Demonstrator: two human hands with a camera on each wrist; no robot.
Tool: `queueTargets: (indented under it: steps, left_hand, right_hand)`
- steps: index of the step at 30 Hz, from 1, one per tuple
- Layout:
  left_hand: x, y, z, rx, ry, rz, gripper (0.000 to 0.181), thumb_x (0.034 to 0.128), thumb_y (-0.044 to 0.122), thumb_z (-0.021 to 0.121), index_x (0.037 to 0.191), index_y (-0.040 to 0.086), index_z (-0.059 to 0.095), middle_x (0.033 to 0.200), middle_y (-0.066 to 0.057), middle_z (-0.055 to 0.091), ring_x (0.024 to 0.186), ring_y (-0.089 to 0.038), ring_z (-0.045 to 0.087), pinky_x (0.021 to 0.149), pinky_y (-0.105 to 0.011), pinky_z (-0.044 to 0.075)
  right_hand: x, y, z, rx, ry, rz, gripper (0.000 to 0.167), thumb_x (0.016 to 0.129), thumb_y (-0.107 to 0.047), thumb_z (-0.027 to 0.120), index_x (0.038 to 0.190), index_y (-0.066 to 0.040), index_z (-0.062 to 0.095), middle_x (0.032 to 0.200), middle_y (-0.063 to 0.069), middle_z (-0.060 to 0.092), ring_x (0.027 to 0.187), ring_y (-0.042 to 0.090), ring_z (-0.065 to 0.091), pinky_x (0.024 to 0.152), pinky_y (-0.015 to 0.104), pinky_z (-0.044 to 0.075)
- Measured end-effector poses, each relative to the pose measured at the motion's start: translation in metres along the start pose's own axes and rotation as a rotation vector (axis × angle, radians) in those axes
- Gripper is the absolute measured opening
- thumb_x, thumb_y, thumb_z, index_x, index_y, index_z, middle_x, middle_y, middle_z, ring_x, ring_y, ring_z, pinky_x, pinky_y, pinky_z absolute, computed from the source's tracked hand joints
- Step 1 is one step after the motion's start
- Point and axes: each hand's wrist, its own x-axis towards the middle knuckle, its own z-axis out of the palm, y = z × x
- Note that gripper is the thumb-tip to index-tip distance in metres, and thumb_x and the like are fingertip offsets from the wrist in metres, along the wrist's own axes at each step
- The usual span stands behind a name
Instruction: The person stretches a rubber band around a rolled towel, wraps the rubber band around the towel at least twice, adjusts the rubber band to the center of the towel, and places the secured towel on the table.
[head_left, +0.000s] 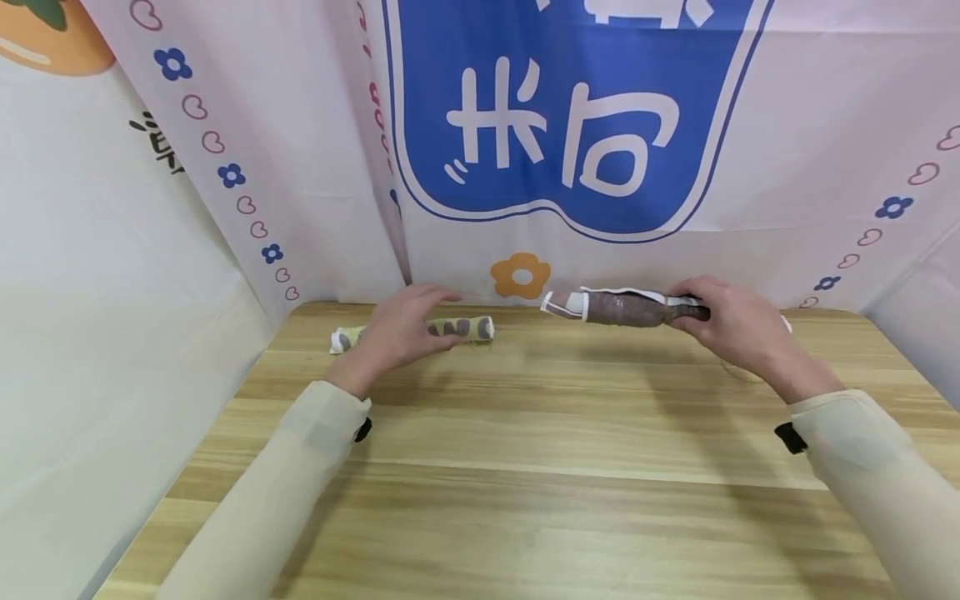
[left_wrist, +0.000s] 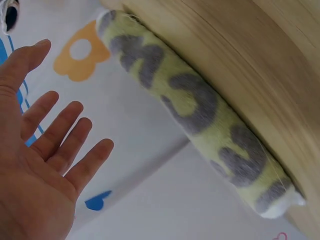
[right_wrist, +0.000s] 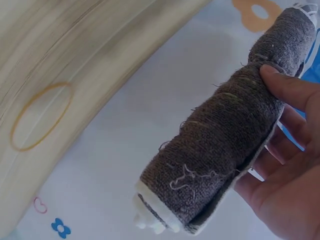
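Note:
A rolled brown towel (head_left: 626, 308) with white edging is held above the table's back by my right hand (head_left: 731, 325). In the right wrist view the thumb presses on the brown towel (right_wrist: 225, 125) and the fingers lie behind it, where the roll narrows. My left hand (head_left: 401, 329) hovers by a rolled yellow-green towel (head_left: 472, 328) with grey shapes, covering its middle in the head view. The left wrist view shows that hand (left_wrist: 45, 165) with fingers spread, apart from the patterned roll (left_wrist: 195, 110), which lies on the table.
A thin yellowish rubber band (right_wrist: 41, 116) lies on the wooden table (head_left: 525, 483), near its right back. A printed white cloth (head_left: 322, 150) hangs behind the table's back edge, and pale cloth (head_left: 105, 333) hangs along the left side.

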Motion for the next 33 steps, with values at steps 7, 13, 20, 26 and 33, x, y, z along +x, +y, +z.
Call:
queueTargets:
  steps: [7,13,20,26,33]
  left_hand:
    - [-0.004,-0.021,-0.003,-0.005,-0.004,-0.055,0.067,0.0861,0.039,0.089,0.143,0.013,0.065,0.148,-0.01,0.061,0.133,-0.034,0.057,0.106,-0.057,0.048]
    - [-0.008,-0.038,-0.002,0.012,0.011,-0.053,0.064,0.0859,0.037,0.089,0.141,0.011,0.067,0.137,-0.011,0.067,0.125,-0.035,0.061,0.103,-0.056,0.05]
    - [-0.011,-0.052,0.001,0.007,-0.006,-0.075,0.063,0.0864,0.033,0.087,0.14,0.007,0.066,0.136,-0.015,0.066,0.125,-0.038,0.06,0.105,-0.057,0.049]
    - [-0.013,-0.061,0.003,0.014,-0.039,-0.099,0.065,0.086,0.034,0.088,0.14,0.006,0.066,0.144,-0.018,0.062,0.134,-0.042,0.055,0.111,-0.061,0.042]
    - [-0.013,-0.071,0.003,0.017,-0.055,-0.114,0.065,0.0847,0.04,0.09,0.137,0.008,0.068,0.142,-0.015,0.064,0.134,-0.04,0.056,0.112,-0.058,0.042]
  right_hand:
    - [-0.002,0.022,-0.007,0.003,0.041,0.001,0.032,0.089,-0.011,0.086,0.119,-0.008,0.074,0.114,0.02,0.074,0.101,0.043,0.07,0.082,0.062,0.052]
    - [-0.004,0.037,-0.01,0.004,0.061,0.012,0.032,0.087,-0.007,0.087,0.116,-0.006,0.074,0.111,0.02,0.075,0.097,0.043,0.07,0.083,0.062,0.052]
    - [-0.007,0.049,-0.011,0.0,0.055,0.025,0.033,0.087,-0.007,0.087,0.117,-0.006,0.074,0.112,0.021,0.074,0.097,0.046,0.07,0.081,0.063,0.051]
    - [-0.007,0.06,-0.014,-0.006,0.02,0.049,0.034,0.088,-0.008,0.086,0.119,-0.005,0.073,0.115,0.024,0.073,0.101,0.049,0.068,0.083,0.066,0.05]
    - [-0.009,0.078,-0.017,-0.005,-0.014,0.086,0.034,0.091,-0.007,0.084,0.122,-0.003,0.071,0.119,0.027,0.07,0.103,0.051,0.066,0.085,0.068,0.048]
